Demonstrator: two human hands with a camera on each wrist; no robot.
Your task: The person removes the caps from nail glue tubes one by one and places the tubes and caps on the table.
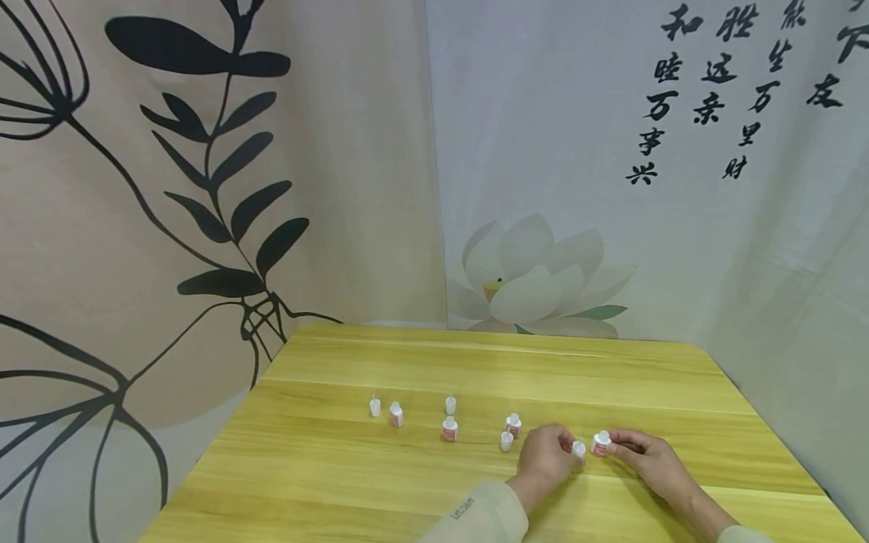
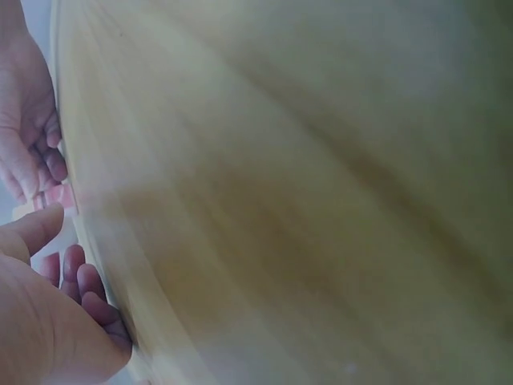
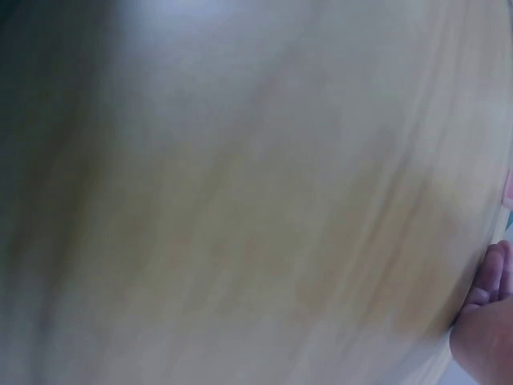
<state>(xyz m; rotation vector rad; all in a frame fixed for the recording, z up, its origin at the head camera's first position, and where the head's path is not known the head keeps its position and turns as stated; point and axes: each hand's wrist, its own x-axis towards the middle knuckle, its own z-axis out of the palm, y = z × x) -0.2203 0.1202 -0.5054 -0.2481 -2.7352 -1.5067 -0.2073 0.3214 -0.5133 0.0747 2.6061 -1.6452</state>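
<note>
My left hand pinches a small white cap with a thin stem on top. Just right of it, a small white bottle with a pink-red label is held between the thumb and fingers of my right hand. The two pieces are close together but apart. In the left wrist view, my left hand is at lower left and my right hand above it, with the pink label between them. The right wrist view catches only the edge of my right hand.
Along the wooden table, left of my hands, stand more labelled bottles: one behind a white cap, one before a cap, one beside a cap. A printed curtain hangs behind.
</note>
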